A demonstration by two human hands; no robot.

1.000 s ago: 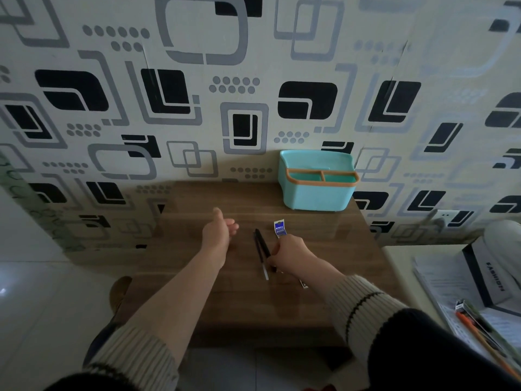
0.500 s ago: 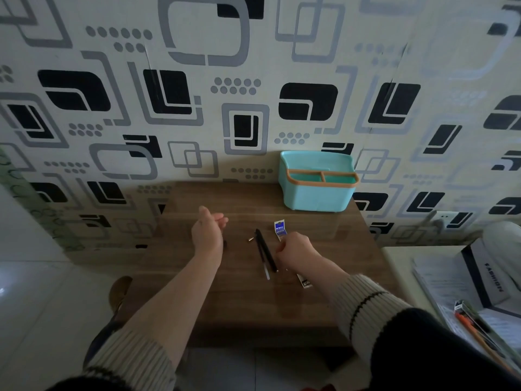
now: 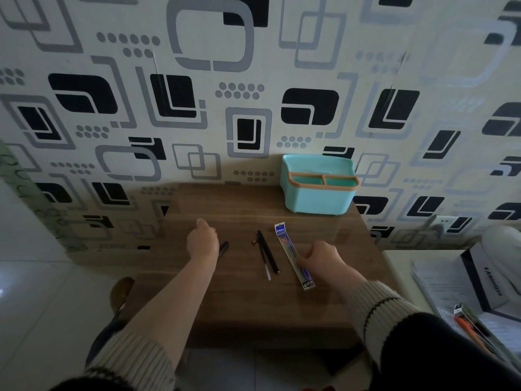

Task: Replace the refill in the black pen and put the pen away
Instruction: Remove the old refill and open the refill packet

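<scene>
Two hands are working over the wooden table (image 3: pixel 253 311). The right hand (image 3: pixel 324 259) is pinching the refill packet (image 3: pixel 284 241). The left hand (image 3: pixel 203 241) is curling over a black cap piece (image 3: pixel 224 247), though I cannot tell whether it is gripping it. Between the hands the black pen (image 3: pixel 269 253) is lying dismantled, and the turquoise organizer (image 3: pixel 318 201) is sitting beyond.

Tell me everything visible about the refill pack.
The refill pack is a narrow clear plastic sleeve, blue-and-white header at its far end, dark label at its near end, a thin refill inside. It lies flat, slanted, on the table, right of the pen barrel and apart from it. Curled fingers of the right hand hold its near half.
</scene>
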